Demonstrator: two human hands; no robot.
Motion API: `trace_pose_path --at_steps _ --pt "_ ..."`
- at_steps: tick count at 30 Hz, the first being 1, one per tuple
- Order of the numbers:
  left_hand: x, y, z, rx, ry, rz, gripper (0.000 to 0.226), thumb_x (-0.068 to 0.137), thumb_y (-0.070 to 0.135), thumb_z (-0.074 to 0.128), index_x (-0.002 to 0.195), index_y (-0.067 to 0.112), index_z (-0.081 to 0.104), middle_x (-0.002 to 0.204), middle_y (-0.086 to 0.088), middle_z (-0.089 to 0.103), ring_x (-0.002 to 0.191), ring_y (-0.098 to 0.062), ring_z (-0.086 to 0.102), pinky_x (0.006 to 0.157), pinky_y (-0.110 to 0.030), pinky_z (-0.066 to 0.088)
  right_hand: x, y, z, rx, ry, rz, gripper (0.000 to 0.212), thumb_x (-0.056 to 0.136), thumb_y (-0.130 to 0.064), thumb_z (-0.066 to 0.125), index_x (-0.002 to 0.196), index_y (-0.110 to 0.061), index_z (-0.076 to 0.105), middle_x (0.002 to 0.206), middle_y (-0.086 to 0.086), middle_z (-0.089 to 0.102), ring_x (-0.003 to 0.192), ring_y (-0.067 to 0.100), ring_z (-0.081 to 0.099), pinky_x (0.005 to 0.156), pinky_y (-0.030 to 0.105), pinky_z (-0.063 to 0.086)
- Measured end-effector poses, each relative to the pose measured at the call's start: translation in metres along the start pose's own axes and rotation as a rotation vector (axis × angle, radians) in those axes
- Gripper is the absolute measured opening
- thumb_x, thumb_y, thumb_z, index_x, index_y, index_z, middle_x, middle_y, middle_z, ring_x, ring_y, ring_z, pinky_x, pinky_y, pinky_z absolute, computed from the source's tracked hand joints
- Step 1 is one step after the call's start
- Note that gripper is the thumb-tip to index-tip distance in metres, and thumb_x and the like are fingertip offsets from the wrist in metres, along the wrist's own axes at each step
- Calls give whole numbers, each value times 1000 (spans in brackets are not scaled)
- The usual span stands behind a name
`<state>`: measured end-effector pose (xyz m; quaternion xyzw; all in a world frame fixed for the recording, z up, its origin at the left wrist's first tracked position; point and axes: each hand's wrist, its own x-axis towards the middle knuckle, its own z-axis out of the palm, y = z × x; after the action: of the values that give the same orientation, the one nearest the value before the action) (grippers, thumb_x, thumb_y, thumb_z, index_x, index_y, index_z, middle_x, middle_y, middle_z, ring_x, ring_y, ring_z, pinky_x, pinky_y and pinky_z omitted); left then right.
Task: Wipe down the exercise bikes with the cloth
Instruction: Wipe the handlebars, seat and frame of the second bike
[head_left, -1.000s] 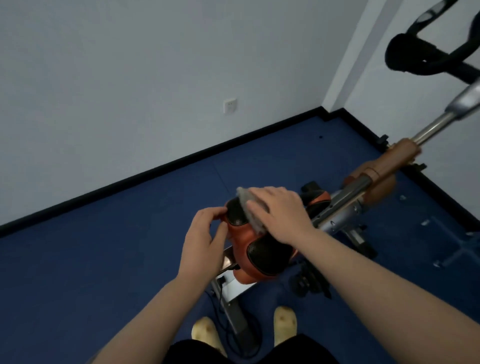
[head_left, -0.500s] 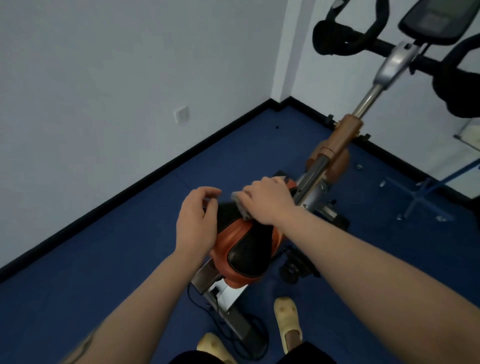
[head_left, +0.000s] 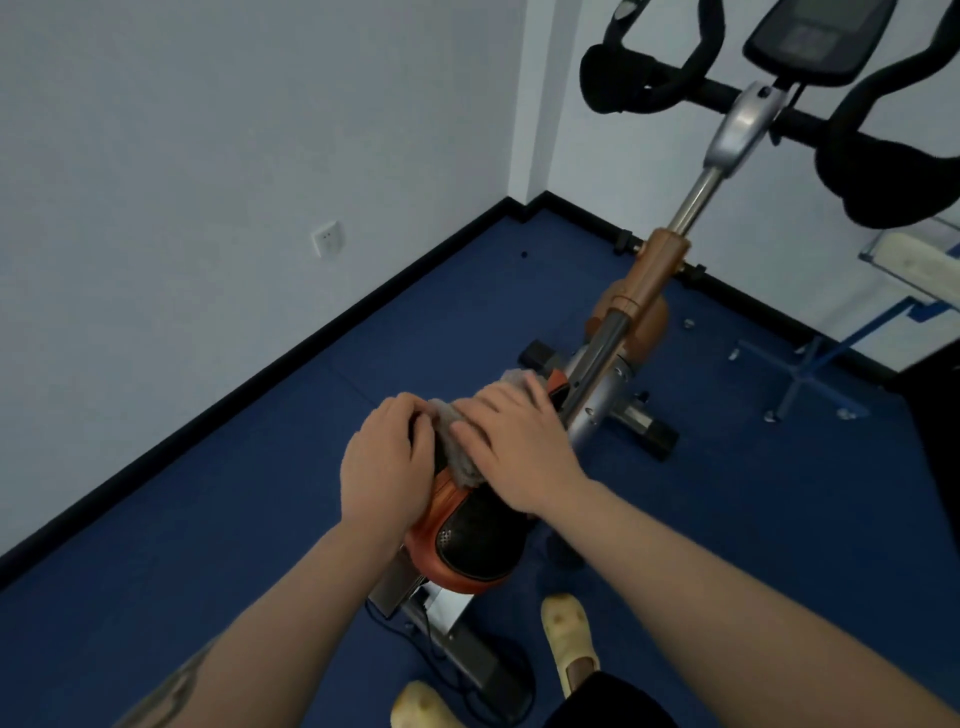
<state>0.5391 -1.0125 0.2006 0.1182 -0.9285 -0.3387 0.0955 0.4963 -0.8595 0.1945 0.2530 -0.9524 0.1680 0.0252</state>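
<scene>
Cloth (head_left: 457, 447): small, grey, fuzzy. Reads as soft and limp, near weightless; it will bunch and slide under your palm rather than hold a shape. Best kept flat under spread fingers, pressed, not pinched.

Saddle (head_left: 467, 540): orange rim, black perforated centre. Looks firm with a slick skin, so the cloth may skate; the holes could snag fibres.

Your right hand (head_left: 514, 447) lies flat and open on top of the cloth, pressing it onto the forward part of the saddle. Cloth edges show past the fingertips and toward the left.

Your left hand (head_left: 387, 467) curls over the saddle's left side, gripping it, fingertips touching the cloth's edge.

Handlebars (head_left: 660, 78) and console (head_left: 815, 36) stand well ahead, probably not yet wiped.
</scene>
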Motion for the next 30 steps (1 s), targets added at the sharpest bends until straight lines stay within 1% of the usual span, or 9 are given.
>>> trace_pose_path --at_steps 3,6,8,10,15,19,23,26,30 --pt "1 -3 1 14 -32 -59 16 101 31 43 107 33 58 96 18 62 81 0 54 61 -20 40 17 33 -10 -9 59 243 39 103 -40 31 116 -22 63 119 -4 58 122 18 45 115 41 19" --pt "1 -2 1 32 -56 -98 20 101 31 42 106 36 61 91 21 60 75 3 52 59 -18 37 20 27 -8 299 140 546 38 104 -33 36 136 -18 51 140 2 46 134 21 36 114 36 25" --pt "2 -2 1 40 -67 -112 20 100 31 42 102 37 62 88 21 61 74 3 54 58 -20 39 1 6 4 342 183 583 49 103 -34 35 149 -20 31 157 4 24 145 22 19 120 40 21" --pt "3 -1 1 38 -66 -118 20 99 31 42 98 38 61 86 20 62 75 4 55 57 -21 39 -14 -3 9 304 167 577 58 102 -38 34 154 -19 15 162 6 9 147 25 11 121 42 17" --pt "4 0 2 45 -57 -106 20 98 31 43 95 36 62 85 18 61 73 4 53 57 -19 35 32 29 -14 576 36 841 52 104 -38 34 148 -11 30 147 15 38 129 30 44 105 41 39" --pt "2 -1 0 -16 -29 -104 19 96 28 46 92 38 62 81 21 60 73 4 54 56 -20 35 -16 -23 -3 612 71 789 72 102 -40 38 156 -15 -3 162 9 11 141 29 32 110 38 34" --pt "-1 0 -2 -93 -9 -103 20 95 27 46 90 39 62 83 25 59 76 9 55 58 -19 36 -59 -47 7 751 -34 751 71 99 -48 41 154 -15 10 155 7 31 137 24 40 111 43 38" --pt "-2 0 -3 -197 20 -134 22 95 23 47 90 37 64 85 25 61 82 17 53 59 -19 37 -41 -39 1 798 -16 869 66 100 -45 42 152 -12 17 151 9 40 134 25 42 111 41 36" --pt "-9 -10 -2 -333 37 -167 24 97 19 46 95 34 65 90 23 63 82 16 54 60 -15 38 -78 -92 9 412 69 686 84 93 -59 30 155 -14 -5 162 8 6 147 24 14 120 37 17"
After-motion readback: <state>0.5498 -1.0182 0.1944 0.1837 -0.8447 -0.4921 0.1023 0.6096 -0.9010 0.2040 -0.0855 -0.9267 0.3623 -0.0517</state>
